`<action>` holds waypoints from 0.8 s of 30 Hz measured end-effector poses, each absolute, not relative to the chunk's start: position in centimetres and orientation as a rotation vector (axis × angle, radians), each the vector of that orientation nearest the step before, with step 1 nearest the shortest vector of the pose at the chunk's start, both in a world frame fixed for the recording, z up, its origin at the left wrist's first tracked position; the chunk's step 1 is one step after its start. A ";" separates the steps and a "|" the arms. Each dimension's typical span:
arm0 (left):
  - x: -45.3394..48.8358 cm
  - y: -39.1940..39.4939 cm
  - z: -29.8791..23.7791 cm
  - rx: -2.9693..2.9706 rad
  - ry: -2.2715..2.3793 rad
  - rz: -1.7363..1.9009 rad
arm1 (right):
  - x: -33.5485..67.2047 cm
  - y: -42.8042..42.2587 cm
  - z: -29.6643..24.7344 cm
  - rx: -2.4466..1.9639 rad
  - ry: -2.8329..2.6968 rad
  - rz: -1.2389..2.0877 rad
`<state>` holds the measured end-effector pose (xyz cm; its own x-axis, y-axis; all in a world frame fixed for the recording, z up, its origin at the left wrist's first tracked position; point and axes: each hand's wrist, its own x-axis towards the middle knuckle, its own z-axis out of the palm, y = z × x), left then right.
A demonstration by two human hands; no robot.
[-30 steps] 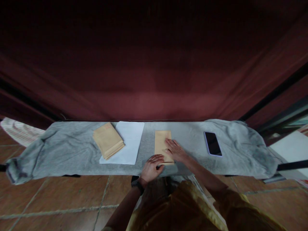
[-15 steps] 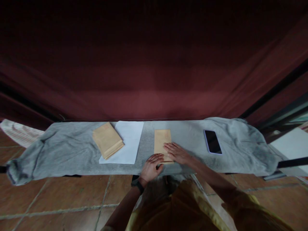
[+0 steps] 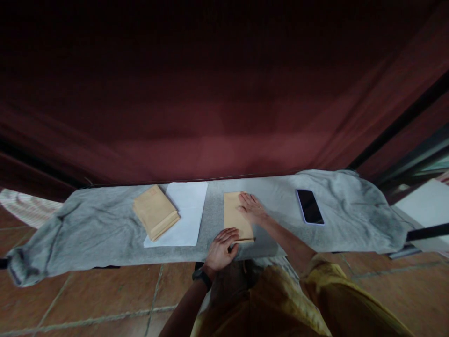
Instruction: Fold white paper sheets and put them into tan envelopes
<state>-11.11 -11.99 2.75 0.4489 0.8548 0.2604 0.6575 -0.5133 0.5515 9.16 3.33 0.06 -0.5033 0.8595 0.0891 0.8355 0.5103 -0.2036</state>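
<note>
A tan envelope (image 3: 234,216) lies lengthwise on the grey cloth (image 3: 98,224) that covers a narrow table. My right hand (image 3: 249,208) lies flat on the envelope's far right part, fingers stretched out. My left hand (image 3: 222,248) rests at the envelope's near left corner, fingers curled down onto the cloth and the envelope's edge. A dark watch sits on my left wrist.
A stack of tan envelopes (image 3: 155,211) lies to the left on white paper sheets (image 3: 185,210). A dark phone (image 3: 309,206) rests on the cloth to the right. A dark red curtain (image 3: 224,103) hangs behind the table. Tiled floor lies below.
My right hand has slid away from me along the envelope, from its near part to its far part. My left hand has stayed at the near left corner.
</note>
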 end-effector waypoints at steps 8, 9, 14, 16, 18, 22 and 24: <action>-11.2 -12.0 2.4 2.351 1.279 0.744 | 9.8 1.3 -0.3 -1.299 -2.636 0.229; -11.2 -12.0 2.4 2.352 1.278 0.746 | 9.9 1.0 -0.4 -1.274 -2.643 0.230; -11.0 -12.0 2.6 2.366 1.274 0.760 | 10.4 -0.1 -0.6 -1.208 -2.658 0.231; -11.0 -12.1 2.6 2.372 1.272 0.777 | 10.5 -0.5 -0.7 -1.188 -2.669 0.233; -11.0 -12.1 2.6 2.379 1.264 0.795 | 10.6 -1.0 -0.6 -1.177 -2.680 0.237; -11.1 -12.1 2.4 2.381 1.257 0.817 | 11.0 -2.1 0.1 -1.160 -2.708 0.262; -11.1 -12.1 2.4 2.375 1.258 0.817 | 11.3 -2.9 0.5 -1.124 -2.718 0.285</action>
